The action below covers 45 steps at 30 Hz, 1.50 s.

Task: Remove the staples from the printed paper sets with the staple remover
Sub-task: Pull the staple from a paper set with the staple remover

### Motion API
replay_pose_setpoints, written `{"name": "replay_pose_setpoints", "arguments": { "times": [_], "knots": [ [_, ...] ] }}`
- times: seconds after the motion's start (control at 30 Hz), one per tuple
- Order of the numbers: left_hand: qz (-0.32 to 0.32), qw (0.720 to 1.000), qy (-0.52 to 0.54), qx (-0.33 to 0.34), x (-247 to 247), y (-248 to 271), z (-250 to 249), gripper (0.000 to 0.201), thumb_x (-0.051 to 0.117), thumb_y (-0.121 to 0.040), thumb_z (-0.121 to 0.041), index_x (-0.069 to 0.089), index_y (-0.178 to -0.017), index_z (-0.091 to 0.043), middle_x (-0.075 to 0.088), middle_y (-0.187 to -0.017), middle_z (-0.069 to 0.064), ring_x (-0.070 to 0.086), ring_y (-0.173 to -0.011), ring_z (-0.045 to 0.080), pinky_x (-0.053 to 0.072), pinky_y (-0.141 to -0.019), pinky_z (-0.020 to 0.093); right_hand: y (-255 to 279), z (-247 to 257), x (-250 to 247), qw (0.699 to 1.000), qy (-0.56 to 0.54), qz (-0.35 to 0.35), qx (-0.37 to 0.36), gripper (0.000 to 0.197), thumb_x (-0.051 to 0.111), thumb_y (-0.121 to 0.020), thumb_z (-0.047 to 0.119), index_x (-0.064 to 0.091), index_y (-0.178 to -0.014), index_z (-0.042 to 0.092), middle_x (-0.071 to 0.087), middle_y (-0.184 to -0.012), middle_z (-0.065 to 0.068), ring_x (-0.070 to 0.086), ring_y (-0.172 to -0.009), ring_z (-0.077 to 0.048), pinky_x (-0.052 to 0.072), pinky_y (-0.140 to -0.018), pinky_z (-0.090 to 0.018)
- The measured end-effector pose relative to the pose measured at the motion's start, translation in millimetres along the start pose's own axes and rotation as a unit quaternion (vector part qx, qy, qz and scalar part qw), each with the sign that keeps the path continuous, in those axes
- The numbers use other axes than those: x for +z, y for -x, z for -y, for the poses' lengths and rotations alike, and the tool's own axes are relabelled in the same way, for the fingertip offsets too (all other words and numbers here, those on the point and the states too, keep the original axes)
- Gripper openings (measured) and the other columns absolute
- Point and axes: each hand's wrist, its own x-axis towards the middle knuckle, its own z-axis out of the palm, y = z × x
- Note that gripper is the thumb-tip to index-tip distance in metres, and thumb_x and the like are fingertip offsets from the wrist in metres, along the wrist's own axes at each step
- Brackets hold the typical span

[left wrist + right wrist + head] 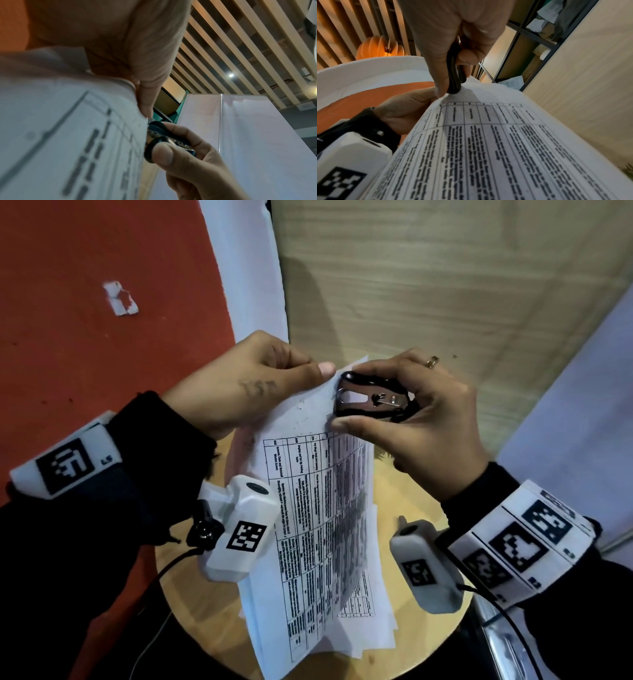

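Note:
A printed paper set (308,508) with a table on its top sheet is held up above a round wooden table (404,642). My left hand (260,385) pinches its upper left corner between thumb and fingers. My right hand (411,412) grips a black and metal staple remover (370,402), whose claws sit against the paper's top corner. In the left wrist view the staple remover (163,138) touches the paper set's (68,135) edge. The right wrist view shows the staple remover (453,75) pressed on the paper set (488,148). The staple itself is hidden.
More loose printed sheets (373,635) lie on the round table under the held set. A red wall (102,337) stands at the left, a pale wooden panel (445,285) behind, and a white panel (582,405) at the right.

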Motion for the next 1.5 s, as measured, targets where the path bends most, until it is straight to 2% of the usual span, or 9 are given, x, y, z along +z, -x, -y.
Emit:
{"name": "replay_pose_setpoints", "arguments": {
  "times": [0.1,0.27,0.37,0.53,0.73,0.87,1.0,1.13,1.5],
  "knots": [
    [-0.012,1.000,0.002,-0.004,-3.3,1.0,6.2,0.045,0.055,-0.089,-0.026,0.059,-0.083,0.018,0.055,-0.068,0.034,0.044,-0.056,0.020,0.032,-0.045,0.021,2.9,-1.0,0.8,0.999,-0.031,0.017,0.021,0.052,0.081,-0.062,0.042,0.066,-0.105,0.016,0.064,-0.093,0.004,0.064,-0.091,-0.013,0.052,-0.085,-0.035],
    [-0.020,0.999,-0.027,-0.012,-1.3,5.2,9.2,0.042,0.056,-0.090,-0.023,0.050,-0.064,0.008,0.039,-0.052,0.008,0.030,-0.040,0.012,0.019,-0.039,0.018,12.7,-3.8,8.1,0.994,-0.086,0.030,0.064,0.058,0.081,-0.061,0.042,0.062,-0.111,0.018,0.064,-0.101,0.002,0.063,-0.102,-0.020,0.051,-0.089,-0.046],
    [0.008,0.999,-0.032,-0.006,0.2,7.4,6.7,0.051,0.062,-0.089,-0.027,0.048,-0.069,0.017,0.040,-0.062,0.013,0.027,-0.052,0.021,0.014,-0.042,0.035,12.9,-3.1,8.2,0.998,-0.051,0.025,0.030,0.057,0.084,-0.061,0.036,0.065,-0.109,0.012,0.062,-0.099,-0.003,0.062,-0.097,-0.020,0.052,-0.086,-0.041],
    [0.033,0.999,-0.038,-0.008,-1.6,9.2,2.9,0.069,0.063,-0.077,-0.046,0.052,-0.085,0.022,0.048,-0.076,0.018,0.037,-0.069,0.027,0.029,-0.048,0.051,9.3,0.0,6.2,0.999,0.004,0.021,-0.033,0.048,0.084,-0.061,0.025,0.069,-0.102,0.005,0.057,-0.095,-0.001,0.059,-0.090,-0.014,0.050,-0.084,-0.024],
    [0.036,0.997,-0.062,-0.010,-2.4,6.2,2.8,0.075,0.061,-0.073,-0.054,0.055,-0.089,0.019,0.054,-0.077,0.030,0.041,-0.070,0.026,0.030,-0.060,0.040,7.2,2.8,3.4,0.992,0.073,0.046,-0.087,0.041,0.083,-0.065,0.015,0.069,-0.102,0.003,0.061,-0.095,-0.010,0.056,-0.087,-0.014,0.045,-0.079,-0.019],
    [0.022,0.998,-0.063,-0.009,-2.9,4.0,2.0,0.055,0.064,-0.082,-0.042,0.063,-0.087,0.013,0.058,-0.076,0.027,0.043,-0.067,0.024,0.032,-0.057,0.032,5.4,6.8,0.5,0.981,0.120,0.065,-0.136,0.038,0.077,-0.068,0.010,0.068,-0.104,0.001,0.061,-0.097,-0.015,0.059,-0.085,-0.023,0.051,-0.073,-0.035],
    [0.009,0.998,-0.057,-0.010,-3.1,4.4,1.4,0.056,0.058,-0.079,-0.041,0.062,-0.090,0.014,0.057,-0.089,0.045,0.046,-0.070,0.025,0.035,-0.064,0.038,3.8,10.2,1.8,0.974,0.147,0.071,-0.160,0.036,0.074,-0.069,0.007,0.068,-0.104,0.000,0.062,-0.095,-0.017,0.063,-0.078,-0.033,0.054,-0.063,-0.040],
    [0.007,0.999,-0.033,-0.013,0.7,5.4,1.6,0.054,0.066,-0.080,-0.038,0.063,-0.090,0.016,0.059,-0.093,0.042,0.051,-0.068,0.022,0.041,-0.060,0.031,3.1,11.6,2.1,0.972,0.158,0.078,-0.159,0.032,0.074,-0.068,0.008,0.068,-0.098,-0.002,0.062,-0.089,-0.020,0.063,-0.073,-0.036,0.054,-0.060,-0.042],
    [0.022,1.000,0.003,-0.003,0.4,8.3,3.3,0.052,0.063,-0.086,-0.031,0.057,-0.091,0.020,0.054,-0.084,0.046,0.047,-0.068,0.023,0.037,-0.061,0.033,1.9,8.4,0.5,0.979,0.142,0.060,-0.136,0.026,0.077,-0.069,0.014,0.069,-0.090,0.000,0.062,-0.084,-0.014,0.062,-0.072,-0.032,0.053,-0.061,-0.039]
  ]
}}
